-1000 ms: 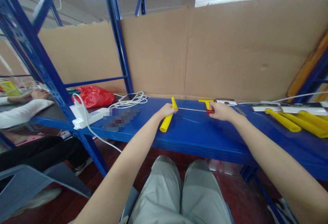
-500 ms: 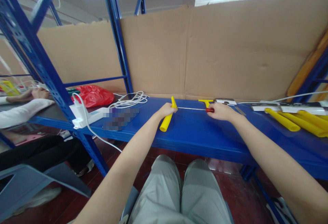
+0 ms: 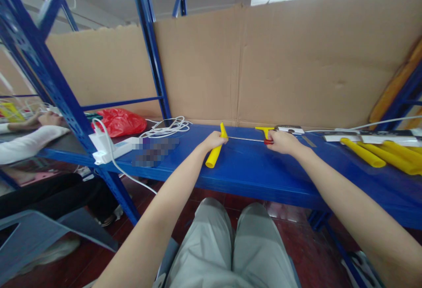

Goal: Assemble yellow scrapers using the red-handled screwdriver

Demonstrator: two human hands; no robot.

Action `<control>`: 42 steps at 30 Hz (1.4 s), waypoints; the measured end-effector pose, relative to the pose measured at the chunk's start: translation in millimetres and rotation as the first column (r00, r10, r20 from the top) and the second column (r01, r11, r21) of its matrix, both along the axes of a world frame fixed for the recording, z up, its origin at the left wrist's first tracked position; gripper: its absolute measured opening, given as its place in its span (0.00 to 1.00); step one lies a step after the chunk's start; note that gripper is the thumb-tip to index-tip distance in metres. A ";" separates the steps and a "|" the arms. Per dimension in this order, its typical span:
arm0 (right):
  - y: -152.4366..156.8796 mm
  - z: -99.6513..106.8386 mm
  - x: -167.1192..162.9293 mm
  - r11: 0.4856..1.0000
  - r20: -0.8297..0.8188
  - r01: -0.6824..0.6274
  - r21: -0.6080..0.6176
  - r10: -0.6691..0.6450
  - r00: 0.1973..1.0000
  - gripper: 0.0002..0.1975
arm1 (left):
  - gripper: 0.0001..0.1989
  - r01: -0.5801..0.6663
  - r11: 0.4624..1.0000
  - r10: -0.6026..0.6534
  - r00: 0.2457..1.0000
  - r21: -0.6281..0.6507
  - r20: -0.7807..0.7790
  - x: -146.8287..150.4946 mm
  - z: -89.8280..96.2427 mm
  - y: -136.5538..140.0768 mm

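Observation:
My left hand (image 3: 213, 141) is closed around a yellow scraper handle (image 3: 214, 156), which has a round open end toward me and a narrow head at the far side. My right hand (image 3: 280, 141) grips a screwdriver (image 3: 245, 139) by its red handle. Its long metal shaft lies sideways, with the tip against the scraper near my left fingers; exactly where it touches is hidden. Just behind my right hand lies another yellow T-shaped piece (image 3: 264, 129). A small flat metal strip (image 3: 309, 141) rests to the right of that hand.
Several yellow scrapers with white-sleeved heads (image 3: 362, 152) lie at the right of the blue bench (image 3: 250, 169). On the left are a white power strip (image 3: 123, 147), a coiled white cable (image 3: 176, 126) and a red plastic bag (image 3: 120, 122). A co-worker's sleeve (image 3: 33, 144) shows far left.
Hardly anything differs. My right hand and the screwdriver have shifted very slightly; my left hand keeps hold of the scraper handle in the same spot.

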State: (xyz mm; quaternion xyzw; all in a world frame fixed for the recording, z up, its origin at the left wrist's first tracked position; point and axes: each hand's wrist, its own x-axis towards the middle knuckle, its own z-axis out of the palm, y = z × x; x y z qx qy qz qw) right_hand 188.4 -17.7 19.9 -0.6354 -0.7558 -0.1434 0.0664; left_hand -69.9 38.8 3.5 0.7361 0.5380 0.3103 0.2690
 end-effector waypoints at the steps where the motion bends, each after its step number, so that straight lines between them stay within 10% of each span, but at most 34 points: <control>1: 0.2 -0.6 0.0 1.000 -0.001 0.001 -0.001 -0.001 1.000 0.09 | 0.04 -0.006 1.000 0.006 1.000 0.000 -0.004 0.0 0.3 -0.3; 42: 6.2 -5.1 4.3 0.999 -0.017 -0.028 -0.047 0.027 0.999 0.11 | 0.03 -0.026 0.999 0.025 0.999 -0.037 -0.031 0.0 2.4 -2.6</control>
